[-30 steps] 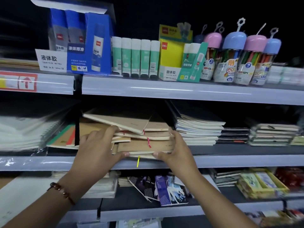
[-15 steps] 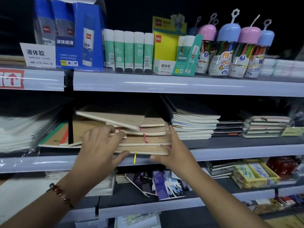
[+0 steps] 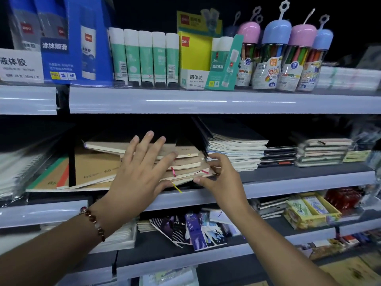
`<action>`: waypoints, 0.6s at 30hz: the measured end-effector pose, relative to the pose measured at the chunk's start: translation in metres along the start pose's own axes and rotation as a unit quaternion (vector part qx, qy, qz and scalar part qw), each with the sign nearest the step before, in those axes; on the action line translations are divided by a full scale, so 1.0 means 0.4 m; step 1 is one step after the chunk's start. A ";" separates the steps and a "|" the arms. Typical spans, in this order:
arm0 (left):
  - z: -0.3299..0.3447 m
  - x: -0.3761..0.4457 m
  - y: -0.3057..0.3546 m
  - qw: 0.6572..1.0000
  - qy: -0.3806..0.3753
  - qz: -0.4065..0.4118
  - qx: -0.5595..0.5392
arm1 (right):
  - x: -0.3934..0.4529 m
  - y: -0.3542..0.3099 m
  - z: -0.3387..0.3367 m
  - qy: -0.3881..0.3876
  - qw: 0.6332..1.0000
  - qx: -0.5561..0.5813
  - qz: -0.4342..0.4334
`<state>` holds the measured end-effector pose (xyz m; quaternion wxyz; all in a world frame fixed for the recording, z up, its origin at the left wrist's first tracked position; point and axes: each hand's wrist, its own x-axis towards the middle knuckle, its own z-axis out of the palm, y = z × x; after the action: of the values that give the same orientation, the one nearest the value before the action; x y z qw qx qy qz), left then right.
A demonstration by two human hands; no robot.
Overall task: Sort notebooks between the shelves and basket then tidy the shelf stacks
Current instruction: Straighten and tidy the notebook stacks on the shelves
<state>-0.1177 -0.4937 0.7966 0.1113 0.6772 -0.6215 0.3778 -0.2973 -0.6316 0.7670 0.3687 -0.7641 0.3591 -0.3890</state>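
Right now, looking down from my head camera, both my hands are at the untidy kraft notebook stack (image 3: 185, 164) on the middle shelf (image 3: 299, 182). My left hand (image 3: 138, 180) lies across the stack's front with fingers straight and spread, the thumb under the lower edge near a yellow ribbon (image 3: 177, 187). My right hand (image 3: 222, 178) is at the stack's right front corner, fingers curled and the thumb and fingertips pinching the lower covers there. A beaded bracelet (image 3: 93, 221) sits on my left wrist. The notebooks are fanned and tilted, with pink ribbon markers (image 3: 173, 172) poking out between them. Left of the stack lie flat kraft pads (image 3: 90, 172) printed "B5" and "60", one with green and orange stripes. Just right of the stack is a taller pile of white-edged notebooks (image 3: 237, 151), then dark thin ones (image 3: 278, 155) and a wrapped pile (image 3: 323, 151). On the top shelf (image 3: 206, 102), a white tag (image 3: 20, 66) reads "液体胶" beside a blue box (image 3: 76, 42) marked "涂抹顺滑" with a red deli logo. Next come green-and-white glue sticks (image 3: 144, 56), a yellow deli box (image 3: 195, 58) labelled "固体胶" with a green flap reading "粘贴牢固", and pastel-capped tubs of coloured pens (image 3: 278, 58). On the lower shelf (image 3: 206, 256), a dark notebook (image 3: 177, 226) reads "FOR YOU".
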 end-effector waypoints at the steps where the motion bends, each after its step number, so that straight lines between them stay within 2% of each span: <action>1: 0.004 0.003 0.002 1.000 -0.006 -0.003 0.007 | 0.003 0.001 0.005 0.000 1.000 -0.007 0.001; 5: 0.020 0.027 0.008 0.999 -0.037 -0.020 0.025 | 0.016 0.017 0.029 0.004 0.998 -0.062 0.020; 9: 0.037 0.035 0.005 0.999 -0.026 -0.028 0.029 | 0.031 0.009 0.034 0.016 0.997 -0.074 0.033; 14: 0.037 0.027 0.006 0.999 -0.033 -0.021 0.037 | 0.012 0.017 0.003 -0.044 0.998 -0.047 0.025; 18: 0.027 0.033 0.000 0.997 -0.052 -0.015 0.059 | 0.025 0.016 -0.002 -0.004 0.997 -0.071 0.019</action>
<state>-0.1146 -0.5102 0.7977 0.0447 0.7109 -0.5927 0.3761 -0.2952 -0.6433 0.7652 0.3224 -0.7829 0.3991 -0.3519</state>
